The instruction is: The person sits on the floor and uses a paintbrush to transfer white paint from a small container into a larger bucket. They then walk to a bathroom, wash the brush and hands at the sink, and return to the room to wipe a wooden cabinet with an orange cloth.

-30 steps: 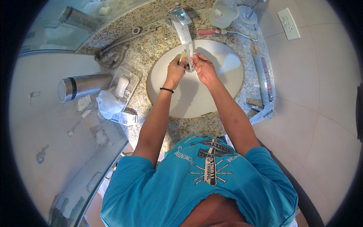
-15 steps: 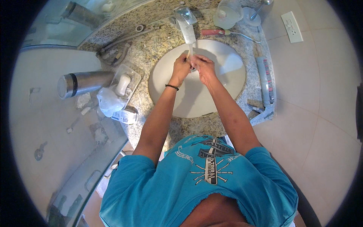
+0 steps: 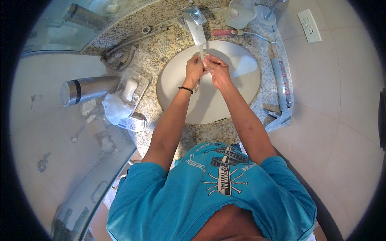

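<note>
Over the white oval sink (image 3: 237, 106), my two hands meet under the chrome faucet (image 3: 196, 30), in the stream of running water (image 3: 201, 51). My left hand (image 3: 194, 71) is closed, and a thin, stick-like end (image 3: 197, 86) shows below it near the wrist. What this thing is cannot be made out. Beside it, my right hand (image 3: 219, 71) has its fingers curled inward, wet and whitish at the tips. Whatever they grip is hidden between the hands. A dark bead bracelet (image 3: 185, 89) circles my left wrist.
Left of the sink are a steel flask (image 3: 92, 88), a clear tray (image 3: 141, 87) with white soap (image 3: 129, 90), a plastic bag (image 3: 116, 109) and a small box (image 3: 134, 123). A red-handled tool (image 3: 225, 32), a clear tub (image 3: 240, 16) and a grey tube (image 3: 281, 82) lie right and behind.
My left hand has turned; the thin thing that poked up above its fingers now shows below it. My right hand stays close beside it under the water.
</note>
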Tool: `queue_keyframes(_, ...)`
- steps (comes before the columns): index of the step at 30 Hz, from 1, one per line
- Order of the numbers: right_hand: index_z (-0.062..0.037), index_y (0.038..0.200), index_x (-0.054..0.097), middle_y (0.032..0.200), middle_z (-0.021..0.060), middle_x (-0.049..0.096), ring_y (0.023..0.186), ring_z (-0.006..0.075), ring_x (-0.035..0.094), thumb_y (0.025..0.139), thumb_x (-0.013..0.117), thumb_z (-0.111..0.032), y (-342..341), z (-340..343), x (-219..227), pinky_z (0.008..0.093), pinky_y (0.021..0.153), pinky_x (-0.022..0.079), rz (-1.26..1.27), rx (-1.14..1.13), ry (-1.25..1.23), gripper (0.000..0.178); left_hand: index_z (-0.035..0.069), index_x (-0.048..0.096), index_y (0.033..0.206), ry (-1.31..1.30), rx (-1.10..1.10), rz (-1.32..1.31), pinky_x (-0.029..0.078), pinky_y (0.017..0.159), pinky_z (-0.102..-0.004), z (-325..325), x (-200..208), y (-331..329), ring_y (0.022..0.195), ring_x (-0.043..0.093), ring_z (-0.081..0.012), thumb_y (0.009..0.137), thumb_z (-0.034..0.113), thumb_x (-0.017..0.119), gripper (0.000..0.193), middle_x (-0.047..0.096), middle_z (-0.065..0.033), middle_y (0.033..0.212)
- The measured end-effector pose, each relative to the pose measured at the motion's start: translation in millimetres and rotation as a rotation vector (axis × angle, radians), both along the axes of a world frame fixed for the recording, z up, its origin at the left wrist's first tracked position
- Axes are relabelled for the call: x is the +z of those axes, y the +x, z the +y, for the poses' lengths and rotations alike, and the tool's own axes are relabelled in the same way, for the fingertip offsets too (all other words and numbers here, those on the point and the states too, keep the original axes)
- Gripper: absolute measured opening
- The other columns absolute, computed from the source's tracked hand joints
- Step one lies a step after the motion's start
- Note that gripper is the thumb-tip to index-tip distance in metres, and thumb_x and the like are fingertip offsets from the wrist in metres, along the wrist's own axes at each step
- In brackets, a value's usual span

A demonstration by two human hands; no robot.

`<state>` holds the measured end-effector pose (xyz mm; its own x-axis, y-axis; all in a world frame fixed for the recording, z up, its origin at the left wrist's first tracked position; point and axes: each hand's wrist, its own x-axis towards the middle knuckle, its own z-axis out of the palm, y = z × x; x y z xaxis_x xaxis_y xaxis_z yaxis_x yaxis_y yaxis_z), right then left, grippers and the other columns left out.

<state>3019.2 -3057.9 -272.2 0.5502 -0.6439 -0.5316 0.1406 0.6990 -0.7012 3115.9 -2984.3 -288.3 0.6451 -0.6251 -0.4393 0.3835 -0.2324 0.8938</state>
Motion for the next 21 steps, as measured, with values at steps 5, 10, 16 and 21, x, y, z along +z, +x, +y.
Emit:
queue_keyframes(5, -0.0021, 0.131, 0.066, 0.109, 0.0067, 0.072, 0.104, 0.0169, 0.067, 0.101, 0.073, -0.017, 6.8, 6.8, -10.1, 0.0339, 0.087, 0.056, 0.197, -0.098, -0.358, 0.035, 0.003, 0.067, 0.109, -0.064, -0.026, 0.071, 0.045, 0.056, -0.0271, 8.0, 13.0, -1.7, 0.068, 0.057, -0.0086, 0.111, 0.022, 0.048, 0.027, 0.065, -0.0013, 0.087)
queue_keyframes(10, -0.0061, 0.131, 0.064, 0.106, 0.005, 0.071, 0.093, 0.0149, 0.065, 0.105, 0.067, -0.034, 24.9, 19.1, -18.1, 0.0293, 0.077, 0.052, 0.162, 0.172, -0.301, 0.038, 0.003, 0.064, 0.11, -0.124, 0.003, 0.217, 0.038, 0.047, -0.0286, 7.4, 26.9, -6.0, 0.057, 0.05, -0.009, 0.111, 0.026, 0.047, 0.029, 0.057, -0.0004, 0.072)
queue_keyframes(16, -0.004, 0.118, 0.071, 0.09, 0.0062, 0.071, 0.076, 0.0161, 0.065, 0.11, 0.058, -0.039, 37.0, -0.7, -20.4, 0.0316, 0.072, 0.053, 0.261, 0.151, -0.133, 0.039, -0.001, 0.065, 0.117, 0.065, -0.079, -0.012, 0.049, 0.06, -0.0357, 19.2, 42.9, -10.6, 0.062, 0.061, -0.0212, 0.113, 0.032, 0.044, 0.039, 0.065, -0.0083, 0.074)
queue_keyframes(21, -0.0043, 0.143, 0.059, 0.124, 0.0134, 0.068, 0.107, 0.0232, 0.065, 0.11, 0.051, -0.04, 54.2, 4.9, -20.3, 0.0384, 0.084, 0.055, 0.184, -0.047, 0.21, 0.049, -0.008, 0.062, 0.119, 0.202, -0.096, -0.625, 0.054, 0.075, -0.0544, 5.1, 48.3, -0.1, 0.085, 0.071, -0.0466, 0.112, 0.044, 0.043, 0.056, 0.072, -0.0287, 0.09)
